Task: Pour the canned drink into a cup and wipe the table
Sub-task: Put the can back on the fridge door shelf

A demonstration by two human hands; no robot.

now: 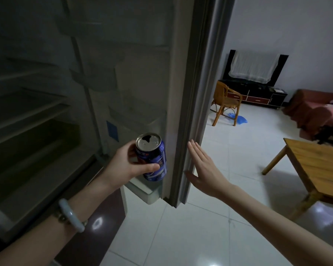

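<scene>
A blue drink can [155,160] with a silver top and an open mouth is upright in front of the open fridge. My left hand [127,166] grips it from the left, thumb across its front. With straight fingers, my right hand [202,167] lies flat against the outer edge of the fridge door [188,112]. The wooden table [319,166] stands low at the right, only partly in view. No cup or cloth shows.
The fridge interior [27,116] with bare shelves fills the left, dark. Door bins sit behind the can. Beyond the door lie a white tiled floor [210,237], a wicker chair [226,101], a black TV stand [258,93] and a red sofa [315,110].
</scene>
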